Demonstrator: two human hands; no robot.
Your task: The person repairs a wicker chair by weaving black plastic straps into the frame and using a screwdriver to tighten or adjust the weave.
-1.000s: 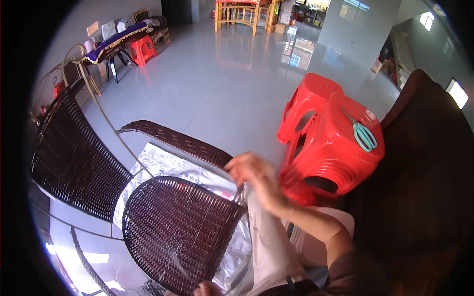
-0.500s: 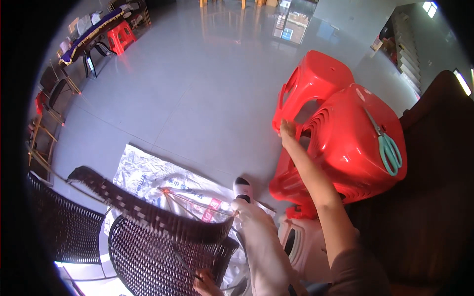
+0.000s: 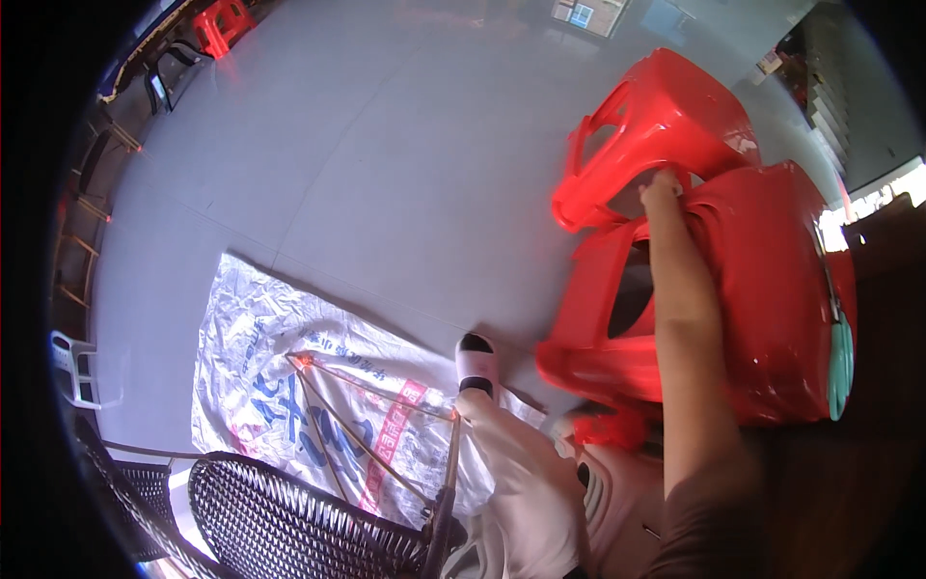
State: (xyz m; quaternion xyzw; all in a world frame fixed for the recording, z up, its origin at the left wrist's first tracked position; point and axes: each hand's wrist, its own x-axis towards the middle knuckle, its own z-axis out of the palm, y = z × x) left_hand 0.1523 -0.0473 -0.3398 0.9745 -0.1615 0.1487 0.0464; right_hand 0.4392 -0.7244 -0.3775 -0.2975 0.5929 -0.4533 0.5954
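Observation:
My right hand (image 3: 662,186) reaches out to the farther red plastic stool (image 3: 675,111), its fingers closed at the lower edge. That stool is tilted against a stack of nested red stools (image 3: 772,280) beside my right forearm. Scissors with teal handles (image 3: 841,372) lie on the stack's right side, partly cut off from sight by its curve. My left hand is out of the picture. A dark woven chair (image 3: 299,526) stands at the lower left, near my leg.
A printed silvery-white sheet (image 3: 260,318) lies on the grey floor, with thin rods (image 3: 386,463) joined above it. My slippered foot (image 3: 476,362) rests by its edge. Another red stool (image 3: 222,27) and a white stool (image 3: 74,369) stand farther off at the left.
The view has shifted down. My right hand and the farther stool have moved right and away, and the stool has tipped. My left hand, earlier by the woven chair, has left the picture.

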